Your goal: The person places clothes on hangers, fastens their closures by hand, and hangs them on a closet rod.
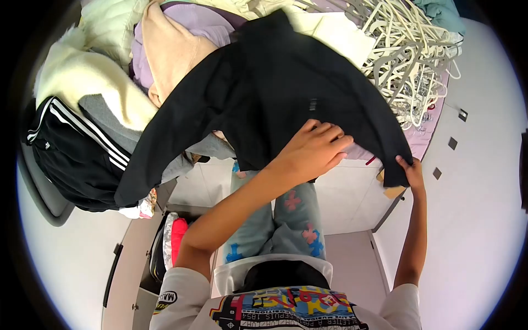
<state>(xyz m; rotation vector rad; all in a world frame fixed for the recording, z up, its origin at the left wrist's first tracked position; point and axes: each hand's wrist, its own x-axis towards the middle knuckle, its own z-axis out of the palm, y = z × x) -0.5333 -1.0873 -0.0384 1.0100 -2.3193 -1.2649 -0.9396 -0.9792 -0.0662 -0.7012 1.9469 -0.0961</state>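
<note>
A black long-sleeved garment (275, 82) is spread over the pile in front of me, its sleeves reaching out to the left and right. At the right sleeve's cuff is my right hand (413, 173), its fingers closed on the fabric. My left hand (316, 148) is over the lower middle of the garment, just below a small printed mark. Its fingers are curled; whether they pinch any cloth cannot be made out.
White hangers (407, 60) lie heaped at the upper right. Cream, peach (173, 52) and lilac clothes are piled at the upper left. Black trousers with white stripes (71, 159) hang over a grey chair (47, 190) at the left. An open drawer (146, 297) is at the lower left.
</note>
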